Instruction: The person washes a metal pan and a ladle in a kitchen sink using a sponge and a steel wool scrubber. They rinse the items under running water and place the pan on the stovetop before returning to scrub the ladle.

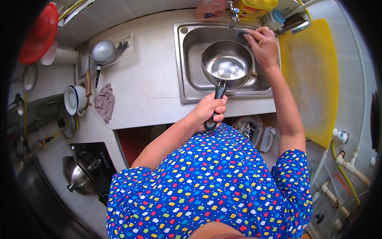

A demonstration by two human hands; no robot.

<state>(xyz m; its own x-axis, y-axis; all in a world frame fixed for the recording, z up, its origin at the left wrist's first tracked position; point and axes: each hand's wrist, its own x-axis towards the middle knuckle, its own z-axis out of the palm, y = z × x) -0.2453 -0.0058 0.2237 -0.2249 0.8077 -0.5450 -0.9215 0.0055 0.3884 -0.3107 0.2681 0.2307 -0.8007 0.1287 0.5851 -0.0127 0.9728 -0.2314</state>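
Note:
My left hand grips the black handle of a stainless steel saucepan. The pan is held over the sink basin, its shiny inside facing up and a pouring lip on its left rim. Between the fingers of my right hand is a grey scouring pad, held beyond the pan's far right rim. A metal tap stands just behind the pad. A small pale scrap shows in the sink, right of the pan.
Behind the sink stand a pink liquid bottle, a yellow jug and a blue-lidded tub. A yellow cutting board leans at the right. Leftward are a ladle, a clear tray, a cloth and an enamel mug.

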